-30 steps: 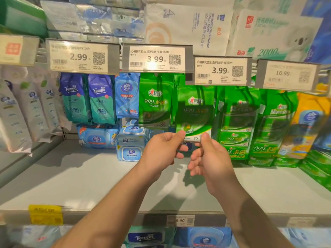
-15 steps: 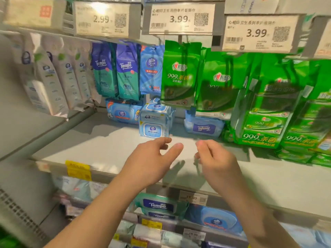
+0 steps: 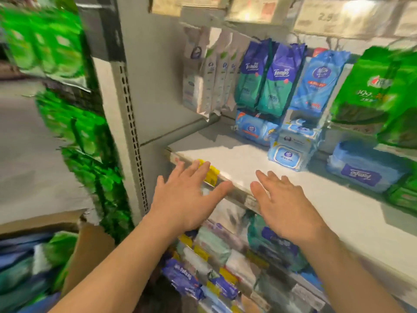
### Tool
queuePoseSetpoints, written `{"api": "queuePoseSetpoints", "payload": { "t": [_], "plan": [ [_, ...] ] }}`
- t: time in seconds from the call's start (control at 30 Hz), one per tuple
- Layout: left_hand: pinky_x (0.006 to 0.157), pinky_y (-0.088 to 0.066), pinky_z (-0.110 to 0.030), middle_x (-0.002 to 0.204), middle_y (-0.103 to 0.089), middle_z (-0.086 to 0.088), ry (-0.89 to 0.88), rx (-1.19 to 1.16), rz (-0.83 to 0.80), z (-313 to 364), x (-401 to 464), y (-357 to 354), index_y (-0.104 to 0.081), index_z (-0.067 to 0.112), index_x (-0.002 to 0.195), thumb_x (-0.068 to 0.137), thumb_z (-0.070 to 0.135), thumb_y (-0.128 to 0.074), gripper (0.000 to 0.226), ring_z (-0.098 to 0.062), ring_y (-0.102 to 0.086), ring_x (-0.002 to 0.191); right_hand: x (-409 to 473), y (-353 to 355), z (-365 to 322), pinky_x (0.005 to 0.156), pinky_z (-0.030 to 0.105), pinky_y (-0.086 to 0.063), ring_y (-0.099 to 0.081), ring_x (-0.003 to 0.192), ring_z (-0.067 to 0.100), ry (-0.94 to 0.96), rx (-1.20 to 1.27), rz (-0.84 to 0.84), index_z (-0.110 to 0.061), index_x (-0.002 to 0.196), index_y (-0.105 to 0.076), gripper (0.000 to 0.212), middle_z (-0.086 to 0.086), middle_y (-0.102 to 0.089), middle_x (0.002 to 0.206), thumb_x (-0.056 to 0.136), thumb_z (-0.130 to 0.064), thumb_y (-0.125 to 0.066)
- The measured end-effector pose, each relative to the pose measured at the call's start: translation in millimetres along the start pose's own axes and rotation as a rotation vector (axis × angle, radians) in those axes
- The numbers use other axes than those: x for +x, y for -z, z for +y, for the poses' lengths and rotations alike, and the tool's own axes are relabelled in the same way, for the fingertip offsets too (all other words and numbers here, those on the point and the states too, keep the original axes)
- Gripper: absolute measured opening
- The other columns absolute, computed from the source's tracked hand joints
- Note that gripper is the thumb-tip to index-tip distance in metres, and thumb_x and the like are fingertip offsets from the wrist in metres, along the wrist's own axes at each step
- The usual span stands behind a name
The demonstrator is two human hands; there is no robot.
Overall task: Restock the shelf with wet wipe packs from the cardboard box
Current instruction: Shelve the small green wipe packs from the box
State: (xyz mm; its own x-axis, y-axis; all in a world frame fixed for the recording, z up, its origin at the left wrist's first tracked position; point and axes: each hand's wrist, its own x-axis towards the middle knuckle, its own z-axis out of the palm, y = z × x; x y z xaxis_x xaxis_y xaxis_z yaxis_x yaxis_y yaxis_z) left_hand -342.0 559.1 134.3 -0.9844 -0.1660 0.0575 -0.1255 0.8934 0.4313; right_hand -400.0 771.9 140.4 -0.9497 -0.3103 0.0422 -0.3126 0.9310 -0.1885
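Note:
My left hand (image 3: 187,197) and my right hand (image 3: 282,206) hover side by side in front of the grey shelf (image 3: 316,199), fingers spread, holding nothing. Green wet wipe packs (image 3: 370,91) hang at the right above the shelf. Blue and teal Tempo packs (image 3: 268,80) hang beside them. A stack of blue wipe packs (image 3: 286,152) stands on the shelf. The cardboard box (image 3: 85,251) sits at the lower left, with blue and green packs inside. The frame is blurred by motion.
A perforated grey upright (image 3: 133,141) divides this bay from green packs (image 3: 79,123) on the left. Price tags (image 3: 327,16) run along the rail above. A yellow label (image 3: 212,175) sits on the shelf edge. More packs fill the lower shelves (image 3: 225,263).
Both hands let go of the hanging green pack, dropped away from it and spread their fingers. The view has swung left and down, bringing the cardboard box into sight.

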Motion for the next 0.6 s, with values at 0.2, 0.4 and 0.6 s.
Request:
{"api": "queuePoseSetpoints", "payload": {
  "t": [0.2,0.4,0.6],
  "plan": [
    [0.123,-0.007,-0.065,0.171,-0.011,0.016,0.225,-0.014,0.062,-120,-67,36,-0.016,0.046,0.16,0.077,0.096,-0.012,0.097,-0.02,-0.002,0.159,-1,-33,-126,0.118,0.057,-0.029,-0.031,0.148,0.03,0.211,0.024,-0.063,-0.036,0.156,-0.031,0.079,-0.005,-0.032,0.164,0.092,-0.074,-0.005],
    [0.122,-0.012,-0.066,0.17,-0.015,0.014,0.491,-0.032,0.088,-254,-157,71,-0.018,0.045,0.16,0.065,0.103,-0.003,0.112,-0.023,-0.007,0.158,-19,-94,-273,0.126,0.043,-0.018,-0.024,0.155,0.027,0.354,0.146,-0.214,-0.026,0.16,-0.031,0.079,0.007,-0.031,0.167,0.094,-0.068,-0.019],
    [0.123,-0.016,-0.062,0.17,-0.016,0.015,0.67,-0.131,0.103,-343,-230,95,-0.018,0.045,0.16,0.063,0.103,-0.004,0.114,-0.022,-0.008,0.158,-47,-131,-391,0.127,0.038,-0.017,-0.02,0.157,0.02,0.53,0.219,-0.337,-0.032,0.161,-0.027,0.095,0.004,-0.026,0.168,0.082,-0.082,-0.012]
  ]
}}
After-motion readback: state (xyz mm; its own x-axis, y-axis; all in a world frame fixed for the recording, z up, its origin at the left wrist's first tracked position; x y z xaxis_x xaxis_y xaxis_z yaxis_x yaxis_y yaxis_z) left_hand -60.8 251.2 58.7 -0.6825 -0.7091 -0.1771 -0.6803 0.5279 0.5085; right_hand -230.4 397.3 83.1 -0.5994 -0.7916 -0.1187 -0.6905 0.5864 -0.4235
